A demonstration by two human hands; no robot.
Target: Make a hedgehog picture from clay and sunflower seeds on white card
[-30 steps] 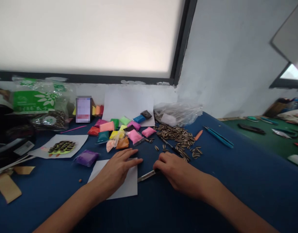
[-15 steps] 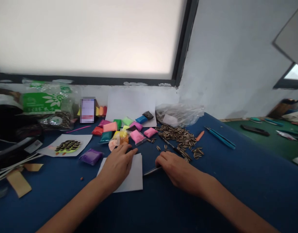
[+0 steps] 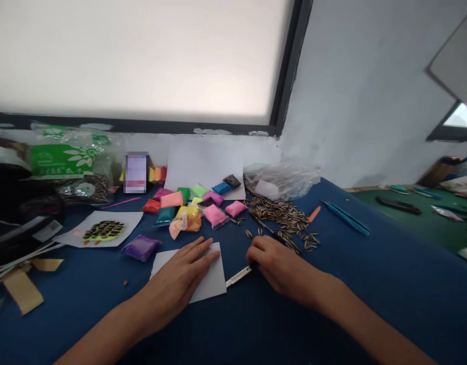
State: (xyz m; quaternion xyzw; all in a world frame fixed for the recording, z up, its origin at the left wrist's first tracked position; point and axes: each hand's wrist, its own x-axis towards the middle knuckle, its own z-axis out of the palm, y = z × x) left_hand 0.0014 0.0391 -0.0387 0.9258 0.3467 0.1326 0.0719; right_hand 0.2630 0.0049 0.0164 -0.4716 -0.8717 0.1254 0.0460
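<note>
My left hand [image 3: 183, 271] lies flat with its fingers stretched over a white sheet of paper [image 3: 212, 284], which looks folded or stacked. To the right, my right hand [image 3: 269, 258] is closed around a utility knife [image 3: 239, 276]; its handle is mostly hidden in my fingers. The knife's metal end points left and meets the lower right edge of the paper. Just beyond the right hand lie a black pen [image 3: 269, 230] and a heap of striped sunflower seeds [image 3: 279, 213].
Colourful clay packets [image 3: 214, 215] lie behind the paper, a purple packet [image 3: 142, 247] to its left. A seed-covered picture [image 3: 104, 230] lies at left, near a phone [image 3: 136, 172]. Blue tweezers [image 3: 345, 217] and an orange stick [image 3: 314, 214] lie at right, before a seed bag [image 3: 282, 180].
My left hand has spread flatter over the paper, and the paper has turned slightly. The knife has rolled so that its broad metal side shows, its tip now at the paper's edge.
</note>
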